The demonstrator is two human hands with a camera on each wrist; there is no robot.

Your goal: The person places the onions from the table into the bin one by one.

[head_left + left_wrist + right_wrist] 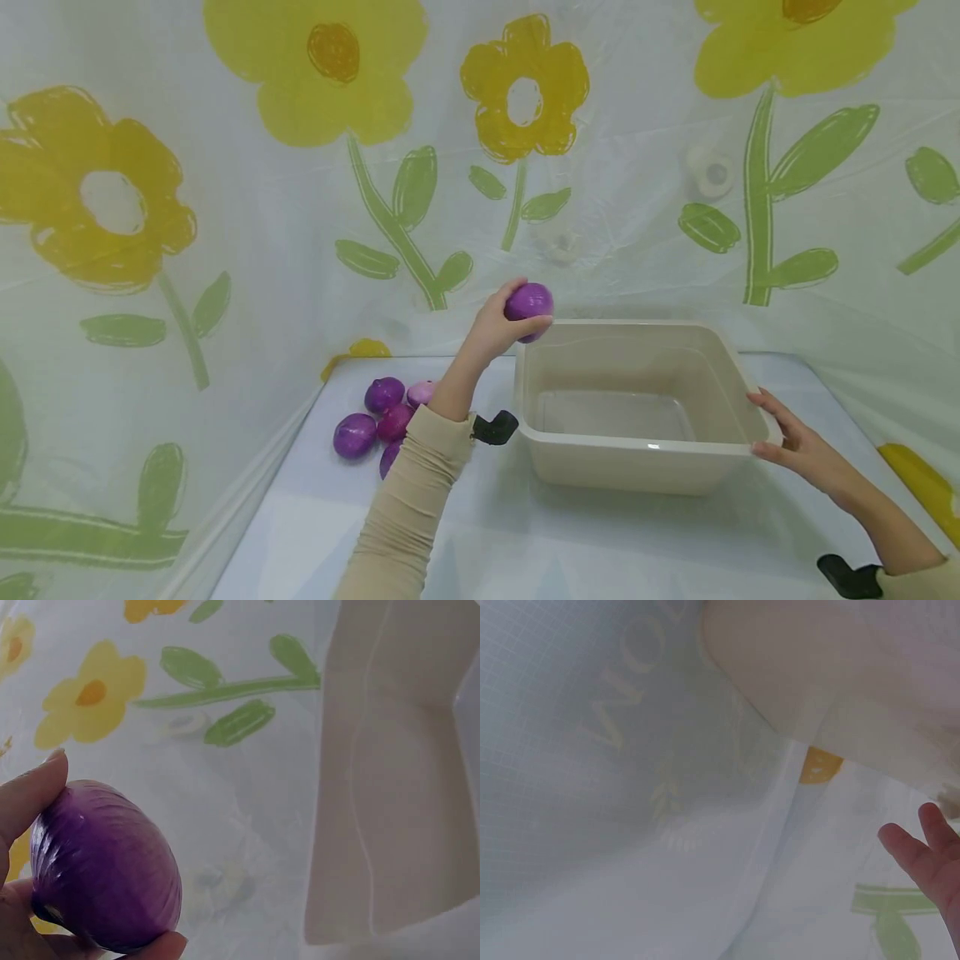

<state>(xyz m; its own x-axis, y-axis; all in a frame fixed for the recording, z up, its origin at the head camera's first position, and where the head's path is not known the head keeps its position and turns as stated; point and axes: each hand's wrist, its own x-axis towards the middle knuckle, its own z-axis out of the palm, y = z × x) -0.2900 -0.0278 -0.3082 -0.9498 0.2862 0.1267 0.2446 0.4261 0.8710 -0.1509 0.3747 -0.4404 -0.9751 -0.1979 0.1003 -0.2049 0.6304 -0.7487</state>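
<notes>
My left hand [498, 321] grips a purple onion [531, 310], held up beside the back left corner of a beige plastic tub [652, 468]. In the left wrist view, thumb and fingers wrap the glossy onion [112, 870] from the side. The tub's right front corner is held by my right hand [798, 450], with the thumb at the front and a finger over the rim. The right wrist view shows two fingers [907, 847] stretched out near the tub wall [795, 667]. Inside, the tub's floor shows bare.
Several more purple onions [355, 437] lie in a cluster on the white-covered table [495, 542], left of the tub, partly hidden by the left sleeve [412, 500]. A flower-print curtain [615, 242] hangs behind the table and along its sides.
</notes>
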